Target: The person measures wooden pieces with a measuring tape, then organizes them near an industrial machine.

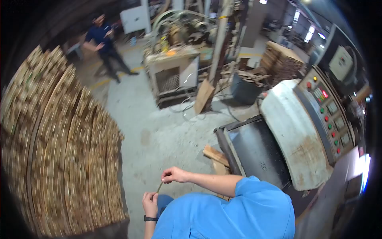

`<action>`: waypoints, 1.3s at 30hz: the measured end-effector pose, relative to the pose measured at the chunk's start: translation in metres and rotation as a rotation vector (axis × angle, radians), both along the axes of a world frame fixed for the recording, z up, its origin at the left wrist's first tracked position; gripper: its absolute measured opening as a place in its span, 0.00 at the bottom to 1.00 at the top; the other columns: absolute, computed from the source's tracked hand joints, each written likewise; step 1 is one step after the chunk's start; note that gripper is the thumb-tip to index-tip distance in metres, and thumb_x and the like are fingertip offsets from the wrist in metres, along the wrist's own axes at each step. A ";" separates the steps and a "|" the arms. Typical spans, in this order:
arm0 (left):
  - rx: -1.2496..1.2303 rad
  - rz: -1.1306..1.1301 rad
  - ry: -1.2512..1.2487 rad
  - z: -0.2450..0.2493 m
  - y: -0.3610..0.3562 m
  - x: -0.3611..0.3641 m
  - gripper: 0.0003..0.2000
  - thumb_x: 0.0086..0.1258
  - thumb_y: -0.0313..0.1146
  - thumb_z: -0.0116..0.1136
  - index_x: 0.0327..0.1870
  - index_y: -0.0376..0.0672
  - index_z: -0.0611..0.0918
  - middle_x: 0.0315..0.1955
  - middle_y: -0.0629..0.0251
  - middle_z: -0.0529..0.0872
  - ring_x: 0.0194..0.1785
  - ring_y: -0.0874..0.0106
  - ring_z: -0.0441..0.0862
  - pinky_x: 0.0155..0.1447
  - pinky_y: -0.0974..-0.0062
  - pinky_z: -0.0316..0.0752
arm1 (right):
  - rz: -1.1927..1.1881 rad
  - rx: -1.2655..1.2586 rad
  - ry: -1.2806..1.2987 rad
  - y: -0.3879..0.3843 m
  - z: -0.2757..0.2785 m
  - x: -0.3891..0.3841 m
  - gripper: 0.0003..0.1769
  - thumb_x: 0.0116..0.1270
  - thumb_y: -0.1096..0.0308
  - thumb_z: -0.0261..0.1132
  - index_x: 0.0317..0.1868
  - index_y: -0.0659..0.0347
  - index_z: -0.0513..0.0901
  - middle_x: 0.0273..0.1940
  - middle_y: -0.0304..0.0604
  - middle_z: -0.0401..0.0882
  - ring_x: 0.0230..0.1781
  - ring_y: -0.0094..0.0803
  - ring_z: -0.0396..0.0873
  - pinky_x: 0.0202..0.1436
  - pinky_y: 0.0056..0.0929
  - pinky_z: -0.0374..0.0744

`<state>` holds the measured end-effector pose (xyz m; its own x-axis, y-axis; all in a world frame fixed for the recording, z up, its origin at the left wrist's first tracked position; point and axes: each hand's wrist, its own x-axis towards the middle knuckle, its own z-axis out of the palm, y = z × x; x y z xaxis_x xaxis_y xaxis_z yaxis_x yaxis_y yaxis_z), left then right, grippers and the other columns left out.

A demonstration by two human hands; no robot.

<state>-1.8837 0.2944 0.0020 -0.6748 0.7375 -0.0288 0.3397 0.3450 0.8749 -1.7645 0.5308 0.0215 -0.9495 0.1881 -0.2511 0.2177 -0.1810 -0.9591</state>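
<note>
Concrete workshop floor [159,135], grey and dusty, with machines all round.

I count one thin strip [159,187], pale and wood-like. It is held in the air between two hands, above the floor and just right of the stacked slats. It is too small for me to name the material for sure.

The right hand [175,175] pinches the strip's upper end, thumb against curled fingertips. The left hand [150,203] is closed round the lower end, fingers folded in. There is one dark wristwatch [150,218] on the left wrist. A blue shirt [238,211] fills the bottom of the view, and the right forearm is bare from the sleeve out.

The stacked slats [67,151] fill the left side. I count about five rows side by side, stacked tall.

On the right is one big machine [294,131] with a worn white cover and a dark tray opening. It has one control panel [330,115] with red and green buttons, too small for an exact count. About two wood offcuts [215,156] lie on the floor at the machine's near corner.

Further back:
- One metal cabinet machine [175,75] stands in the middle.
- One board [203,95] leans near it.
- One second pile of wood [282,59] sits at rear right.
- One other person [104,44] in dark clothes stands far back left, well apart from the hands.
</note>
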 end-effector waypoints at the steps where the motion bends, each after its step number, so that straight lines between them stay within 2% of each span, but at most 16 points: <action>1: 0.022 -0.067 0.013 0.008 0.028 -0.012 0.04 0.65 0.25 0.66 0.38 0.35 0.86 0.32 0.59 0.80 0.35 0.66 0.80 0.41 0.69 0.76 | -0.096 0.020 0.008 0.019 0.001 0.006 0.11 0.71 0.63 0.70 0.43 0.63 0.86 0.35 0.37 0.85 0.36 0.22 0.79 0.43 0.26 0.79; 6: 0.182 -0.273 0.077 0.026 0.160 -0.087 0.08 0.66 0.25 0.66 0.45 0.36 0.86 0.37 0.60 0.80 0.38 0.67 0.82 0.45 0.70 0.80 | -0.592 0.150 0.163 0.133 -0.004 0.013 0.09 0.71 0.65 0.69 0.44 0.62 0.86 0.36 0.37 0.86 0.38 0.22 0.82 0.45 0.26 0.81; 10: 0.201 -0.379 0.110 0.030 0.229 -0.171 0.08 0.68 0.24 0.64 0.47 0.36 0.86 0.39 0.58 0.83 0.41 0.65 0.84 0.47 0.70 0.81 | -1.056 0.510 0.250 0.244 0.088 0.030 0.08 0.69 0.69 0.71 0.44 0.64 0.87 0.39 0.35 0.86 0.41 0.21 0.82 0.48 0.25 0.81; 11: 0.190 -0.411 0.119 0.029 0.248 -0.190 0.08 0.68 0.23 0.64 0.47 0.36 0.86 0.40 0.58 0.83 0.42 0.65 0.85 0.47 0.69 0.81 | -1.197 0.450 0.353 0.260 0.128 0.033 0.07 0.69 0.70 0.70 0.43 0.64 0.87 0.39 0.35 0.86 0.41 0.21 0.81 0.48 0.25 0.80; 12: 0.172 -0.420 0.129 0.033 0.265 -0.207 0.09 0.68 0.23 0.63 0.47 0.35 0.85 0.41 0.57 0.84 0.44 0.64 0.86 0.48 0.69 0.81 | -1.313 0.800 0.311 0.292 0.152 0.044 0.06 0.70 0.70 0.70 0.42 0.63 0.87 0.38 0.35 0.86 0.40 0.21 0.80 0.47 0.25 0.80; 13: 0.161 -0.435 0.119 0.036 0.279 -0.223 0.09 0.68 0.24 0.63 0.47 0.35 0.85 0.41 0.57 0.84 0.44 0.64 0.86 0.48 0.70 0.81 | -1.424 0.789 0.370 0.298 0.202 0.045 0.05 0.70 0.71 0.69 0.41 0.64 0.87 0.38 0.35 0.86 0.40 0.20 0.80 0.47 0.25 0.80; 14: 0.155 -0.448 0.110 0.039 0.297 -0.236 0.09 0.69 0.24 0.63 0.47 0.35 0.85 0.41 0.57 0.84 0.44 0.64 0.86 0.49 0.70 0.81 | -1.507 1.047 0.419 0.331 0.223 0.058 0.05 0.70 0.71 0.69 0.41 0.65 0.86 0.37 0.35 0.86 0.39 0.20 0.80 0.46 0.24 0.79; 17: 0.136 -0.489 0.097 0.041 0.354 -0.266 0.09 0.69 0.24 0.62 0.47 0.33 0.85 0.40 0.56 0.84 0.45 0.64 0.86 0.50 0.70 0.81 | -1.716 1.297 0.461 0.393 0.310 0.085 0.06 0.73 0.69 0.67 0.45 0.63 0.85 0.40 0.34 0.84 0.40 0.20 0.79 0.48 0.23 0.78; 19: 0.133 -0.509 0.114 0.033 0.393 -0.279 0.09 0.69 0.24 0.62 0.47 0.33 0.85 0.40 0.55 0.85 0.44 0.63 0.86 0.50 0.69 0.81 | -1.772 1.485 0.631 0.444 0.356 0.106 0.07 0.74 0.68 0.67 0.45 0.63 0.85 0.38 0.35 0.85 0.39 0.19 0.79 0.46 0.22 0.78; 20: 0.128 -0.508 0.095 0.028 0.412 -0.282 0.08 0.69 0.24 0.62 0.47 0.33 0.85 0.40 0.55 0.85 0.44 0.63 0.86 0.50 0.69 0.81 | -1.919 1.615 0.517 0.466 0.377 0.116 0.07 0.73 0.67 0.68 0.44 0.63 0.86 0.36 0.34 0.85 0.38 0.18 0.79 0.45 0.21 0.77; 22: 0.112 -0.494 0.063 0.018 0.448 -0.284 0.08 0.69 0.24 0.62 0.47 0.34 0.86 0.40 0.56 0.85 0.44 0.63 0.86 0.50 0.69 0.80 | -1.966 1.623 0.628 0.502 0.414 0.124 0.08 0.71 0.66 0.70 0.44 0.62 0.88 0.39 0.37 0.88 0.38 0.22 0.83 0.47 0.24 0.80; 27: 0.099 -0.541 0.082 -0.023 0.564 -0.277 0.08 0.68 0.25 0.63 0.46 0.36 0.86 0.39 0.57 0.86 0.43 0.63 0.85 0.49 0.68 0.80 | -2.118 1.920 0.664 0.647 0.467 0.184 0.09 0.67 0.64 0.72 0.40 0.61 0.88 0.36 0.42 0.89 0.39 0.29 0.86 0.44 0.29 0.81; 30: 0.116 -0.533 0.030 -0.038 0.656 -0.265 0.08 0.68 0.24 0.64 0.46 0.35 0.86 0.39 0.57 0.87 0.43 0.64 0.86 0.49 0.69 0.80 | -2.179 1.991 0.595 0.743 0.497 0.229 0.09 0.68 0.66 0.71 0.44 0.63 0.88 0.35 0.35 0.88 0.36 0.19 0.82 0.44 0.22 0.79; 34: 0.148 -0.619 0.015 -0.023 0.774 -0.230 0.09 0.70 0.23 0.61 0.49 0.33 0.85 0.38 0.61 0.88 0.40 0.75 0.85 0.48 0.76 0.81 | -2.117 1.864 0.728 0.843 0.537 0.264 0.09 0.66 0.65 0.72 0.43 0.61 0.89 0.33 0.34 0.88 0.34 0.20 0.82 0.42 0.23 0.80; 37: 0.134 -0.648 -0.015 -0.006 0.839 -0.208 0.09 0.70 0.23 0.62 0.49 0.33 0.85 0.38 0.60 0.88 0.40 0.74 0.85 0.48 0.76 0.81 | -2.313 1.824 0.512 0.913 0.560 0.302 0.10 0.64 0.63 0.73 0.41 0.59 0.90 0.32 0.36 0.88 0.33 0.23 0.83 0.41 0.25 0.80; 39: 0.121 -0.650 -0.026 -0.010 0.871 -0.202 0.09 0.70 0.22 0.62 0.49 0.33 0.85 0.39 0.60 0.89 0.40 0.74 0.85 0.47 0.76 0.81 | -2.299 1.861 0.383 0.974 0.570 0.334 0.11 0.64 0.58 0.72 0.41 0.54 0.91 0.33 0.38 0.89 0.36 0.30 0.86 0.42 0.31 0.81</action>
